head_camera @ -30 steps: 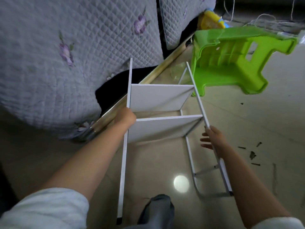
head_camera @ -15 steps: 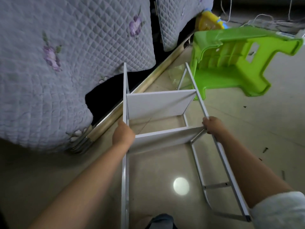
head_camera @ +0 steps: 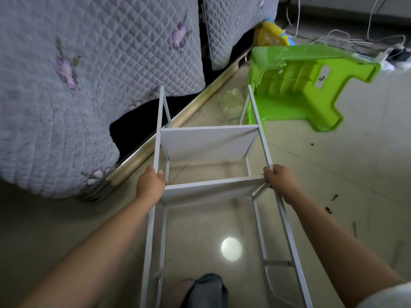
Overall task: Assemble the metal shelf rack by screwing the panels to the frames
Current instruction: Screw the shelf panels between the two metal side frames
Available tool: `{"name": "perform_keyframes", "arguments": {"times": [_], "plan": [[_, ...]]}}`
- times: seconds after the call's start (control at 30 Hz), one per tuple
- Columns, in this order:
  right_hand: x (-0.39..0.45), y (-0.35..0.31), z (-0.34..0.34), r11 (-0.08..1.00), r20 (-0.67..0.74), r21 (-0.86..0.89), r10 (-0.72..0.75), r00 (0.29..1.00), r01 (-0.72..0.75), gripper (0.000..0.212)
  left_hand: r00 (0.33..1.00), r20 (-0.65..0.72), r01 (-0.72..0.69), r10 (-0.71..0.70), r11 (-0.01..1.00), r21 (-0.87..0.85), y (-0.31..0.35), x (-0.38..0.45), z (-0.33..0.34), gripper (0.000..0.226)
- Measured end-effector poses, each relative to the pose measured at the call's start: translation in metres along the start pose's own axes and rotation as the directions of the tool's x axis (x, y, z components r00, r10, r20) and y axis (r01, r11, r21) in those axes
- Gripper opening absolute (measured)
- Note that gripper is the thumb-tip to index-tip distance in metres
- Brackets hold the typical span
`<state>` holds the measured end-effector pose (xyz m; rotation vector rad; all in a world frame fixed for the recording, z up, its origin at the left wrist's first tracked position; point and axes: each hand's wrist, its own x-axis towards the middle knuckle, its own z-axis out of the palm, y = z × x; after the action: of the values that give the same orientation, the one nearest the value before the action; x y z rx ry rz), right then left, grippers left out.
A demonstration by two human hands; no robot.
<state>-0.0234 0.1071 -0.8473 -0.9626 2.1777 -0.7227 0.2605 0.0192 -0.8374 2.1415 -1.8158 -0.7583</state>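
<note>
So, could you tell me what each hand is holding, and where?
The left hand grips the rack's left frame and the right hand its right frame, both beside the near panel.

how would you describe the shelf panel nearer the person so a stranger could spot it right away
Start at the white metal rack lying on the tiled floor beside the quilted bed cover. Two white panels span its side frames. The nearer panel is the one with the left hand and the right hand gripping the frames at its ends; the far panel lies nearer the green stool.
</note>
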Motion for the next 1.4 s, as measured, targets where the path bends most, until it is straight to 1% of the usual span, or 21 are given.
{"name": "perform_keyframes", "arguments": {"times": [0.13, 0.23, 0.4, 0.47, 0.53, 0.63, 0.8, 0.9, 1.0, 1.13, 1.2, 1.3, 1.4], "plan": [[-0.02, -0.004, -0.01, 1.0, -0.054, -0.01, -0.029, 0.998, 0.028, 0.03, 1.0, -0.003, -0.025, 0.024, 0.997, -0.077, 0.002, -0.004, -0.009, 0.026], [-0.034, -0.008, -0.021, 0.999, -0.083, -0.028, -0.039, 0.996, 0.037, 0.031, 0.999, -0.006, -0.046, 0.046, 0.995, -0.094, 0.009, -0.009, -0.02, 0.023], [-0.063, -0.005, -0.037, 0.999, -0.143, 0.005, 0.04, 0.989, -0.04, 0.028, 0.992, 0.029, -0.123, 0.124, 0.992, -0.031, 0.03, -0.016, -0.035, 0.032], [-0.074, -0.001, -0.049, 0.996, -0.162, 0.017, 0.085, 0.983, -0.083, 0.034, 0.986, 0.047, -0.16, 0.162, 0.987, -0.027, 0.041, -0.019, -0.035, 0.032], [-0.083, 0.001, -0.067, 0.994, -0.198, 0.0, 0.104, 0.975, -0.107, 0.039, 0.98, 0.054, -0.191, 0.193, 0.981, -0.031, 0.055, -0.025, -0.032, 0.033], [-0.089, -0.004, -0.102, 0.991, -0.257, -0.045, 0.107, 0.96, -0.123, 0.041, 0.971, 0.068, -0.227, 0.231, 0.972, -0.058, 0.081, -0.033, -0.022, 0.034], [-0.092, -0.012, -0.161, 0.975, -0.343, -0.166, 0.082, 0.936, -0.146, 0.041, 0.953, 0.082, -0.282, 0.293, 0.952, -0.119, 0.126, -0.029, 0.01, 0.034], [-0.092, -0.011, -0.191, 0.959, -0.403, -0.212, 0.091, 0.911, -0.19, 0.04, 0.937, 0.128, -0.298, 0.324, 0.936, -0.189, 0.153, -0.027, 0.042, 0.032], [-0.094, -0.008, -0.21, 0.931, -0.461, -0.268, 0.103, 0.882, -0.249, 0.036, 0.917, 0.196, -0.307, 0.348, 0.928, -0.21, 0.171, -0.031, 0.081, 0.03], [-0.1, -0.005, -0.209, 0.872, -0.505, -0.338, 0.15, 0.85, -0.355, 0.033, 0.873, 0.336, -0.303, 0.352, 0.934, -0.192, 0.176, -0.042, 0.137, 0.034], [-0.101, -0.006, -0.201, 0.84, -0.494, -0.381, 0.169, 0.853, -0.387, 0.031, 0.858, 0.392, -0.287, 0.333, 0.942, -0.171, 0.17, -0.045, 0.156, 0.036], [-0.1, -0.008, -0.182, 0.809, -0.461, -0.43, 0.186, 0.868, -0.402, 0.031, 0.86, 0.424, -0.253, 0.284, 0.959, -0.13, 0.154, -0.043, 0.171, 0.038], [-0.1, -0.014, -0.162, 0.804, -0.45, -0.44, 0.187, 0.873, -0.399, 0.03, 0.864, 0.426, -0.241, 0.267, 0.964, -0.114, 0.139, -0.036, 0.176, 0.038]]}}
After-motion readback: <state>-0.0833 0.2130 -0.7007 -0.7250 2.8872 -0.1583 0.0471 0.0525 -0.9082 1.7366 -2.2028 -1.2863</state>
